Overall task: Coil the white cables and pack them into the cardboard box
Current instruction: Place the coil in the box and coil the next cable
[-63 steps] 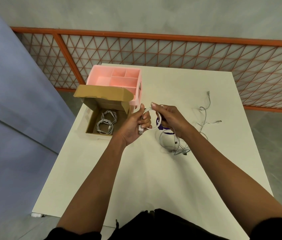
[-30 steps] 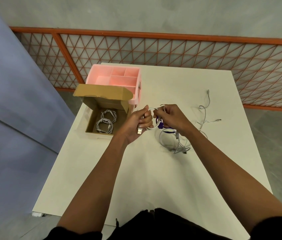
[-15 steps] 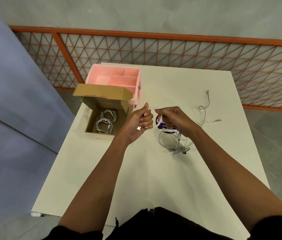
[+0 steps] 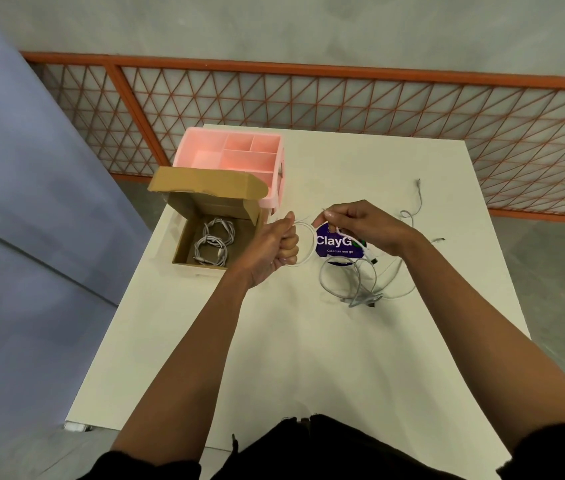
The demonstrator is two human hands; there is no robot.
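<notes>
My left hand is fisted round a small loop of white cable just right of the open cardboard box. My right hand pinches the same cable at the top of the loop and holds its free length, whose plug hangs below my palm. Two coiled white cables lie inside the box. A loose tangle of white cables lies on the table under my right hand.
A pink compartment tray stands behind the box's raised flap. A purple round sticker lies on the white table. One more loose cable trails toward the far right. An orange lattice railing runs behind the table.
My right hand has drawn the cable round my left hand's loop, moving from beside the left hand to slightly right. The USB plug below my left fist is no longer visible.
</notes>
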